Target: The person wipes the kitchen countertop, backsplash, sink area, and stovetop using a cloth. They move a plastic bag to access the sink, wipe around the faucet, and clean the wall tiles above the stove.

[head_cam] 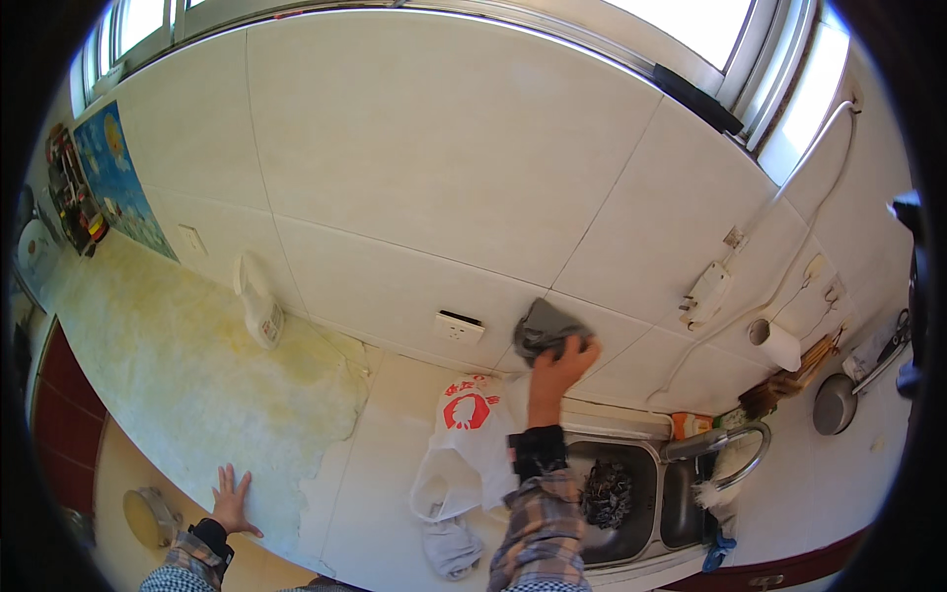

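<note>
My right hand [558, 370] grips a dark grey cloth [546, 331] and presses it against the tiled wall [444, 185], just right of a wall socket [459, 328]. My left hand [232, 502] rests with spread fingers on the front edge of the pale green-yellow countertop [259, 422], holding nothing. Below my right hand, a white plastic bag with red print [466, 436] stands on the counter beside my forearm, with a crumpled light grey cloth [451, 547] in front of it. Against the wall on the left stands a white spray bottle [260, 311].
A steel double sink [644, 503] with a dark bundle in its larger basin lies right of my forearm, under a curved faucet [747, 451]. A power strip [708, 292] and cable hang on the wall. A pan [835, 405] hangs far right; a stool [144, 514] stands below left.
</note>
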`<state>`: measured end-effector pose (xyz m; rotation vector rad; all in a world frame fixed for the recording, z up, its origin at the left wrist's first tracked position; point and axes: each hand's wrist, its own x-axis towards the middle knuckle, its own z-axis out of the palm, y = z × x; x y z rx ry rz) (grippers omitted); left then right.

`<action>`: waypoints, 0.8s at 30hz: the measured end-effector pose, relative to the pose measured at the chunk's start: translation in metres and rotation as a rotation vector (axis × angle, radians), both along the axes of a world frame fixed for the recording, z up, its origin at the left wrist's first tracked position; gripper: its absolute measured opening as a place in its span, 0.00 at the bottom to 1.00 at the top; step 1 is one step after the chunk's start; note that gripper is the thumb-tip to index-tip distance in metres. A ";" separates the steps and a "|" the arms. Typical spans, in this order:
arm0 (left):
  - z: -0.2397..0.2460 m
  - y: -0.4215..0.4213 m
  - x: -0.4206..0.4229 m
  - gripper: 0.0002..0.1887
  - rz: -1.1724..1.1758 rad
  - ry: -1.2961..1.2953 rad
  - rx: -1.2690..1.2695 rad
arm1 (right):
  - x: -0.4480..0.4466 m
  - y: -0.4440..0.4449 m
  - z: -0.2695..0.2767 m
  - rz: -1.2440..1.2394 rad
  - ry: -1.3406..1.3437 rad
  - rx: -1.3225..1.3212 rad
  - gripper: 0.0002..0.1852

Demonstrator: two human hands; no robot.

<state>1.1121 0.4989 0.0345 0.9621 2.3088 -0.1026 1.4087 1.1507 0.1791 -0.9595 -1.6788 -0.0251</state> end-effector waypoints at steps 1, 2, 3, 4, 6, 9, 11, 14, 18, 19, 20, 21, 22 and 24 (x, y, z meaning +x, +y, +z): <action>-0.001 0.000 0.000 0.88 0.000 0.005 -0.003 | -0.013 -0.010 -0.020 -0.017 0.061 -0.078 0.21; -0.001 0.000 0.000 0.87 0.001 0.005 0.002 | -0.023 -0.018 -0.041 0.007 0.083 -0.240 0.22; 0.000 -0.001 -0.001 0.85 0.003 0.006 0.007 | -0.032 -0.024 -0.060 0.019 0.106 -0.475 0.23; 0.000 0.000 0.000 0.84 0.005 0.003 0.013 | -0.038 -0.026 -0.078 0.009 0.065 -0.466 0.22; 0.002 0.000 0.001 0.84 -0.002 0.010 0.020 | -0.048 -0.025 -0.102 -0.048 -0.020 -0.583 0.20; 0.005 0.003 0.005 0.84 0.006 0.013 0.006 | -0.064 -0.020 -0.116 0.018 -0.109 -0.755 0.20; 0.007 0.005 0.007 0.84 0.008 0.014 0.000 | -0.085 -0.023 -0.122 -0.005 -0.177 -0.803 0.22; 0.010 0.007 0.007 0.85 0.001 0.023 -0.009 | -0.139 -0.047 -0.136 0.022 -0.117 -0.882 0.25; 0.010 0.007 0.006 0.85 -0.008 0.020 -0.022 | -0.221 -0.091 -0.140 0.207 -0.040 -0.965 0.26; 0.010 0.007 0.006 0.85 -0.012 0.019 -0.023 | -0.238 -0.100 -0.132 0.253 -0.041 -0.995 0.25; 0.010 0.007 0.006 0.85 -0.007 0.018 -0.024 | -0.255 -0.110 -0.121 0.447 0.052 -0.898 0.25; 0.009 0.007 0.006 0.85 -0.004 0.014 -0.023 | -0.267 -0.117 -0.107 0.610 0.098 -0.812 0.24; 0.009 0.007 0.006 0.85 -0.004 0.010 -0.020 | -0.279 -0.117 -0.089 0.624 0.071 -0.899 0.23; 0.010 0.007 0.006 0.85 -0.003 0.006 -0.021 | -0.290 -0.116 -0.053 0.677 0.086 -1.008 0.22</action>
